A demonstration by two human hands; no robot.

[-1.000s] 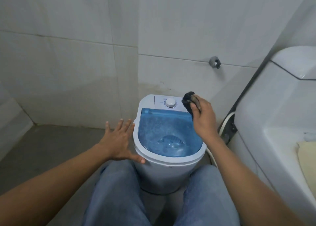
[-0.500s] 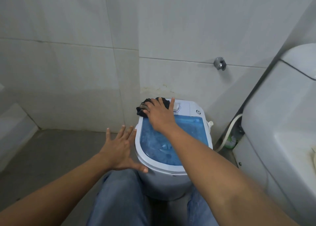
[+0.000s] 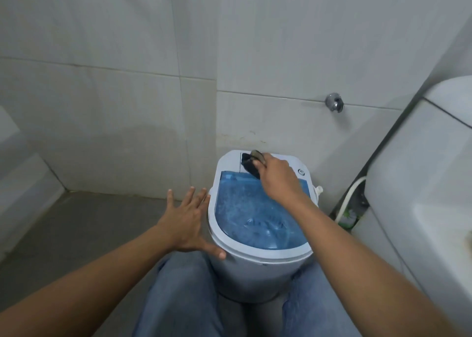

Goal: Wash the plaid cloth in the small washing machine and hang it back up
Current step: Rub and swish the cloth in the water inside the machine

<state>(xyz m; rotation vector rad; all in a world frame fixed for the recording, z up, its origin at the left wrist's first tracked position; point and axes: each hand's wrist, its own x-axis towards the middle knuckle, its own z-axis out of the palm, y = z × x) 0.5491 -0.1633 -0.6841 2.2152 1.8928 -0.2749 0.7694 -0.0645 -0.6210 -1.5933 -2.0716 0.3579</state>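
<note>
The small white washing machine [image 3: 245, 267] stands on the floor between my knees, its blue see-through lid [image 3: 258, 219] down. My right hand [image 3: 279, 181] presses a small dark bunched cloth [image 3: 251, 166] onto the machine's white control panel at the back; the cloth looks black and grey, and no plaid pattern shows. My left hand [image 3: 187, 220] has its fingers spread, the thumb resting on the machine's left rim. The control dial is hidden under my right hand.
A larger white appliance [image 3: 413, 196] stands close on the right, with a white hose [image 3: 350, 196] in the gap. A chrome wall fitting [image 3: 334, 102] sits above the machine. Tiled walls close the corner; grey floor [image 3: 84, 224] lies to the left.
My right hand has slid the dark cloth across the control panel, from its right side to the left corner and back toward the middle. My left hand stays at the rim.
</note>
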